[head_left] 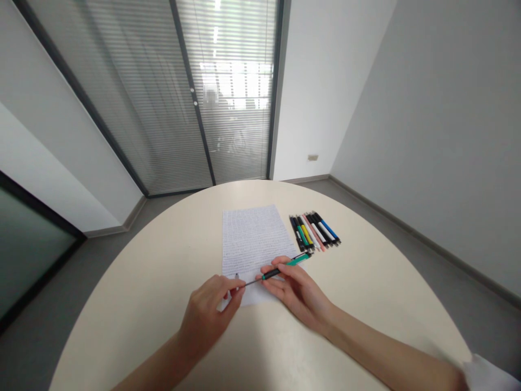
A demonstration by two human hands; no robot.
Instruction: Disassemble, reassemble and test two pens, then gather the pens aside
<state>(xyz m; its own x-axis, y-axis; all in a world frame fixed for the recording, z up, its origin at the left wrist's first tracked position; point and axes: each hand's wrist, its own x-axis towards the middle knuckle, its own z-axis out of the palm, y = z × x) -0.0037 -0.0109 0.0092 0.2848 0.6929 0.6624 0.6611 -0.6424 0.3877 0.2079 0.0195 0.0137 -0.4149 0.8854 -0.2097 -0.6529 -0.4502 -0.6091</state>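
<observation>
1. A pale round table point(158, 260) fills the lower frame.
2. Lower centre — the left hand point(209, 308) pinches a thin rod point(253, 282); the right hand point(302, 296) grasps a green-and-black pen point(299, 259).
3. Rod and pen are best kept aligned — lightly.
4. Behind: handwritten paper point(252, 233), centre; pen row point(317, 229), right.

White rectangular paper sheet point(254, 233): dense rows of fine writing are covering most of it, too small for reading.
Slim green-and-black pen point(299, 259), slim multicoloured pens in a row point(315, 232): no lettering is showing readably.
</observation>
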